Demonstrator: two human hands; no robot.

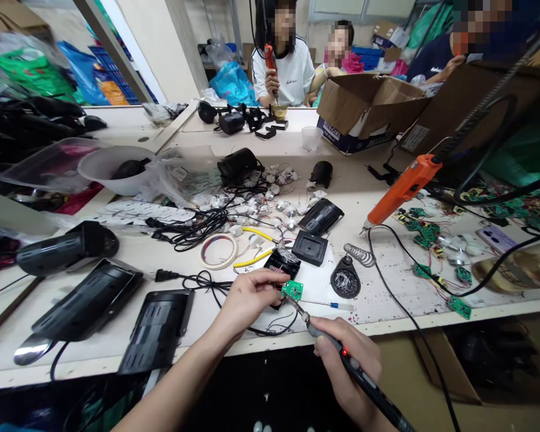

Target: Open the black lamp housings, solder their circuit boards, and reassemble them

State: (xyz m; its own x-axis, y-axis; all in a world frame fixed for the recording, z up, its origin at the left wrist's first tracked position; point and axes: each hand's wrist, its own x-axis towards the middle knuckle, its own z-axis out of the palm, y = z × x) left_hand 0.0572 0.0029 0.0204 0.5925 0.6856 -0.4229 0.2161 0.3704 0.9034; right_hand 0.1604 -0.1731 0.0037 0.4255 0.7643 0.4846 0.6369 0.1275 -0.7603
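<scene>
My left hand (252,295) pinches a small green circuit board (293,290) at its left edge, just over the front of the workbench. A soldering iron (353,367) with a lit red light is gripped in my right hand (345,354). Its tip points up and left and meets the board's lower edge, or comes very close; I cannot tell which. Behind the board sits an open black housing (282,261), partly hidden by my left hand. A screwdriver (326,304) with a blue handle end lies just right of the board. Further right is a black soldering stand (345,278) with its coil (359,254).
Black device housings (87,300) lie at the left. A tape roll (218,251), yellow-handled pliers (254,246) and wired white parts (279,192) spread behind my hands. An orange electric screwdriver (402,189) hangs at the right, near several circuit boards (427,234). A co-worker (281,72) sits opposite.
</scene>
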